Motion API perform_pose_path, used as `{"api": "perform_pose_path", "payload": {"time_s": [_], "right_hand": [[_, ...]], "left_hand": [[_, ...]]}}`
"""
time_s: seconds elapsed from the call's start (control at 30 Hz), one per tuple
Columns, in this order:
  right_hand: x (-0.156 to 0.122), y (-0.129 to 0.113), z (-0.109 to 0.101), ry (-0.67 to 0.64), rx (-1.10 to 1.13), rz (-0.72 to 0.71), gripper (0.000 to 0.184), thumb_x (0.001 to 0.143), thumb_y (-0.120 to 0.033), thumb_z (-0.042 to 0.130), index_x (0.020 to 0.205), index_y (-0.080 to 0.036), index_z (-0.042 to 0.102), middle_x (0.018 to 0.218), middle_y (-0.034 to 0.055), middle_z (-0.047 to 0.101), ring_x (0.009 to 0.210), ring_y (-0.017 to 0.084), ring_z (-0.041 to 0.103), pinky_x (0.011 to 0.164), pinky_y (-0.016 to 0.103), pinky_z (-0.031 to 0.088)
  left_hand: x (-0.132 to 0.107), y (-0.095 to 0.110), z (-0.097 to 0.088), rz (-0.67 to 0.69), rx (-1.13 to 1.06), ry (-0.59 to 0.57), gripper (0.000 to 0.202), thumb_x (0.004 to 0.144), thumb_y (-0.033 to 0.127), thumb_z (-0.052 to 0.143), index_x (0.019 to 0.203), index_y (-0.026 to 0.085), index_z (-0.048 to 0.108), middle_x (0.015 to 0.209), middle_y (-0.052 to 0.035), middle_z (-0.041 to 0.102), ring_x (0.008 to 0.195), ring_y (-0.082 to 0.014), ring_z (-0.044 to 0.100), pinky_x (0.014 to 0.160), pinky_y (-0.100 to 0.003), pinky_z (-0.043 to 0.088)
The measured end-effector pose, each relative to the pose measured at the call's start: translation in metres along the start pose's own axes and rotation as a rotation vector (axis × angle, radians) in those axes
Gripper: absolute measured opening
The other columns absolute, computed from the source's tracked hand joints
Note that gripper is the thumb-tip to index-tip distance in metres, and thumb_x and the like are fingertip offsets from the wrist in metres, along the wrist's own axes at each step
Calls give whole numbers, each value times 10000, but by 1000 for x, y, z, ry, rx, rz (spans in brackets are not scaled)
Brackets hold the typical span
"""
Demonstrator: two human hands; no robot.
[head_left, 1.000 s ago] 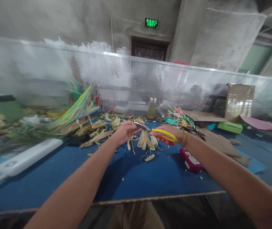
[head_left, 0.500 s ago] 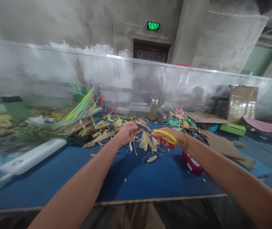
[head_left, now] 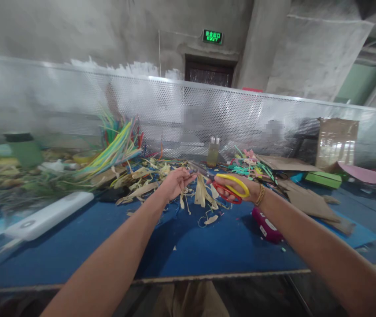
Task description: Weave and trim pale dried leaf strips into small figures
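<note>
My right hand (head_left: 231, 190) is closed around scissors (head_left: 233, 184) with one yellow and one red handle loop. Their blades point left, just above the fingertips of my left hand (head_left: 178, 182). That hand is closed in a pinch; what it holds, if anything, is too small and blurred to make out. Below and between both hands hangs or lies a pale dried strip like corn husk (head_left: 200, 193); whether a hand holds it I cannot tell. More pale husk-like scraps (head_left: 140, 190) are spread on the blue table (head_left: 188, 248) behind my left hand.
A white power strip (head_left: 51, 215) lies at left, near a green lidded container (head_left: 24, 149) and a bundle of coloured strips (head_left: 115, 147). A bottle (head_left: 213, 152) stands behind my hands. Right are a magenta device (head_left: 266, 225) and cardboard (head_left: 307, 200). A perforated metal panel (head_left: 161, 105) closes the back.
The scissors have turned a little, with the blades raised and the handle loops further apart. My left hand stays almost in place, still pinched.
</note>
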State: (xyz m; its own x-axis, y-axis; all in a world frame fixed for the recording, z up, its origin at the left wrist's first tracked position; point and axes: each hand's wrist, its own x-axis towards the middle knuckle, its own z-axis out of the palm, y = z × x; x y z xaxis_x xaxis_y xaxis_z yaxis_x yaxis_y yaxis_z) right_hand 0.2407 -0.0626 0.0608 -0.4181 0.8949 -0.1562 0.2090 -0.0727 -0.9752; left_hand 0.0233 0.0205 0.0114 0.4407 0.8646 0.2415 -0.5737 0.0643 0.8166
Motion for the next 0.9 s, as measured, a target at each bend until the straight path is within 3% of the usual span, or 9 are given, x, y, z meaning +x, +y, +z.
{"api": "perform_pose_path", "payload": {"time_s": [0.07, 0.17, 0.27, 0.33, 0.47, 0.63, 0.73, 0.83, 0.9], "right_hand": [[-2, -4, -5, 35, 56, -112, 390, 814, -482, 526, 1043, -168, 557, 640, -15, 529, 470, 54, 444, 392, 149, 359], [6, -1, -19, 283, -67, -205, 368, 834, -458, 491, 1070, -179, 539, 716, 9, 563, 530, 72, 488, 445, 172, 388], [24, 13, -33, 609, -511, -16, 327, 777, -395, 572, 978, -138, 575, 748, 52, 600, 605, 119, 552, 499, 207, 404], [36, 27, -39, 730, -864, 173, 369, 723, -396, 620, 951, -107, 587, 844, 120, 633, 769, 210, 608, 609, 267, 447], [48, 48, -41, 726, -1145, 356, 476, 709, -340, 630, 1097, -73, 556, 1076, 209, 614, 1013, 301, 587, 779, 340, 454], [48, 51, -38, 592, -1294, 420, 345, 754, -238, 569, 1047, -68, 634, 1109, 236, 615, 1051, 307, 582, 831, 356, 444], [44, 41, -32, 620, -1339, 387, 287, 797, -243, 518, 941, -59, 684, 1084, 254, 622, 1057, 323, 576, 888, 394, 410], [42, 26, -12, 667, -1082, 175, 406, 875, -356, 402, 862, -76, 695, 1040, 233, 645, 1028, 295, 588, 905, 390, 399], [44, 17, 8, 498, -612, 54, 535, 907, -461, 286, 834, -119, 690, 969, 170, 678, 929, 221, 626, 843, 322, 442]], "left_hand": [[0, 2, -1, 3, -36, 8, 128, 729, 67, 559, 649, 155, 514, 964, -101, 679, 1061, -206, 595, 985, -309, 436], [1, 6, -1, 10, -83, 63, 71, 759, 104, 534, 699, 141, 539, 1054, -131, 662, 1062, -222, 595, 945, -300, 468], [2, 11, -2, 33, -127, 160, 151, 808, 225, 526, 682, 143, 530, 1045, -147, 663, 1054, -235, 598, 902, -313, 499], [1, 15, -3, 75, -169, 216, 284, 829, 373, 517, 638, 164, 491, 1033, -148, 666, 1057, -239, 595, 875, -326, 514], [-1, 23, -5, 165, -237, 291, 419, 801, 535, 503, 582, 188, 421, 958, -123, 683, 1034, -237, 605, 823, -330, 540], [-1, 24, -3, 214, -247, 304, 373, 809, 402, 553, 552, 178, 402, 898, -86, 690, 978, -205, 628, 826, -297, 535], [0, 23, -1, 247, -240, 274, 357, 801, 333, 569, 532, 169, 401, 908, -84, 688, 964, -191, 632, 845, -288, 520], [0, 18, 2, 318, -142, 200, 338, 771, 316, 592, 525, 161, 421, 943, -93, 684, 945, -194, 636, 868, -320, 500], [-2, 13, 8, 373, 16, 119, 313, 755, 317, 604, 535, 155, 452, 968, -97, 682, 929, -201, 636, 874, -351, 485]]}}
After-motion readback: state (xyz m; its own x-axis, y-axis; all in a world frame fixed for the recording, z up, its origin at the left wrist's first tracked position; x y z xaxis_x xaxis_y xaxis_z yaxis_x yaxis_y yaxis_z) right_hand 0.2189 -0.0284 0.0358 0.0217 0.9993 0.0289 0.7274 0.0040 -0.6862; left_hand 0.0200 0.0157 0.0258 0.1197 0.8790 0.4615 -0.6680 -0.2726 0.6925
